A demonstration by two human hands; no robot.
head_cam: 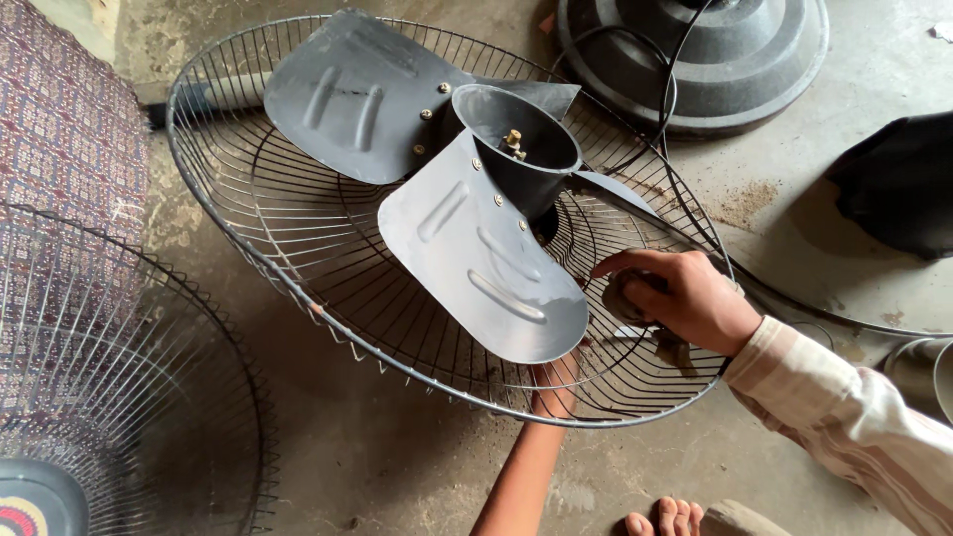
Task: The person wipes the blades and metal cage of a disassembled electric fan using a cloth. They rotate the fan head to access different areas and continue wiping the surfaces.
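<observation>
A grey metal fan blade assembly (pixel 467 199) with a cup-shaped hub (pixel 516 139) sits inside a round wire fan guard (pixel 298 268), tilted above the concrete floor. My right hand (pixel 685 298) is inside the guard beside the lower blade, closed on a dirty grey rag (pixel 620 298). My left hand (pixel 554 382) reaches up from below and is mostly hidden behind the blade and the wires; it appears to hold the guard's rim near the bottom edge.
A second wire guard (pixel 109 397) lies at the lower left. A round grey fan base (pixel 715 60) with a black cable (pixel 675 149) stands at the top right. A patterned cloth (pixel 60 119) is at the left, a dark cloth (pixel 893 179) at the right, my toes (pixel 665 518) below.
</observation>
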